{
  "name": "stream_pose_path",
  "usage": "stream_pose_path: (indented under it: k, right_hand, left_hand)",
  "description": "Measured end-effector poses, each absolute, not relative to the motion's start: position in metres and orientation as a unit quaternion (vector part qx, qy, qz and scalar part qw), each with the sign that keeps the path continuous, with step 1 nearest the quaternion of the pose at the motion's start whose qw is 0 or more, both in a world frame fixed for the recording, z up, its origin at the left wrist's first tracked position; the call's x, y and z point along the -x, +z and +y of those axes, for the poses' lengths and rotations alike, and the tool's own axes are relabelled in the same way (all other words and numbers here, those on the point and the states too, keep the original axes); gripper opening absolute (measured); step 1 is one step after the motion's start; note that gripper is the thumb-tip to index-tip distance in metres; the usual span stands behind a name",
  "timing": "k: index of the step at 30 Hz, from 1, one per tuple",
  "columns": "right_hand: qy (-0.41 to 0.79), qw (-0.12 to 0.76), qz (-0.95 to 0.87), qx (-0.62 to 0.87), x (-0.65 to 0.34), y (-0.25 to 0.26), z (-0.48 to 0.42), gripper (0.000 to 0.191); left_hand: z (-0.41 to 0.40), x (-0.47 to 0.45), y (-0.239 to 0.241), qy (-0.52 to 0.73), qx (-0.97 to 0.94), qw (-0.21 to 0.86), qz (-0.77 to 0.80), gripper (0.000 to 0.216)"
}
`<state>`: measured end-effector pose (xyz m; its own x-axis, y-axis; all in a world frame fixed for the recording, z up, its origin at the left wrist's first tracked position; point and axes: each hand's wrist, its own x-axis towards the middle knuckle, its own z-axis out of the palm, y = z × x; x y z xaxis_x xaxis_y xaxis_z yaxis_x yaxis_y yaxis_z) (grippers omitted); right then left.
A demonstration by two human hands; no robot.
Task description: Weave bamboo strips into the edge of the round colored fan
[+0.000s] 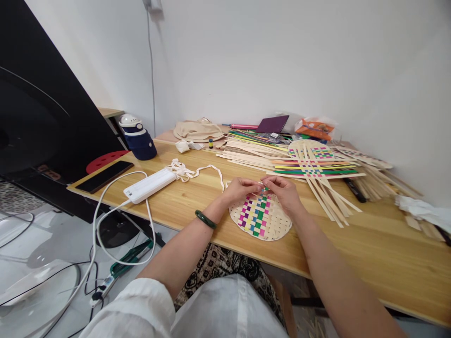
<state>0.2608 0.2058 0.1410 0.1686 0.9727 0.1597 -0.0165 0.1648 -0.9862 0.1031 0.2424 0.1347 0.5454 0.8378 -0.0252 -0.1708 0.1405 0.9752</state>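
A small round woven mat [260,218] of pale strips with pink, green, yellow and blue squares lies near the front edge of the wooden table [369,244]. My left hand [240,188] rests on its far left rim, fingers pinched together. My right hand [284,191] sits at its far right rim, also pinched. Both sets of fingertips meet over the mat's far edge, around something small that I cannot make out. A green bangle [206,219] circles my left wrist.
Behind lie a half-woven piece with long loose strips [317,173], a stack of coloured strips [253,145], a white power strip [150,185] with cable, a black phone [104,176], a navy-and-white object [138,137], a beige cap [198,130] and crumpled paper [423,211].
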Motion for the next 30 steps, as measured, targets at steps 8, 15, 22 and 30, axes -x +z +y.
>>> stream_pose_path:
  k: [8, 15, 22, 30]
  right_hand:
    - [0.424, 0.581, -0.488, 0.495, -0.2606, 0.1406, 0.2066, 0.035]
    - [0.422, 0.584, -0.485, 0.495, -0.2602, 0.1407, 0.2061, 0.035]
    - [0.422, 0.575, -0.494, 0.497, -0.2598, 0.1419, 0.2051, 0.036]
    - [0.408, 0.584, -0.48, 0.511, -0.2604, 0.1417, 0.2057, 0.037]
  left_hand:
    - [0.2426, -0.1028, 0.1348, 0.362, -0.549, 0.686, 0.311, 0.031]
    - [0.2432, -0.1029, 0.1314, 0.355, -0.556, 0.691, 0.295, 0.033]
    - [0.2455, -0.1034, 0.1288, 0.35, -0.556, 0.694, 0.294, 0.035]
    - [0.2454, -0.1028, 0.1306, 0.363, -0.552, 0.687, 0.301, 0.038]
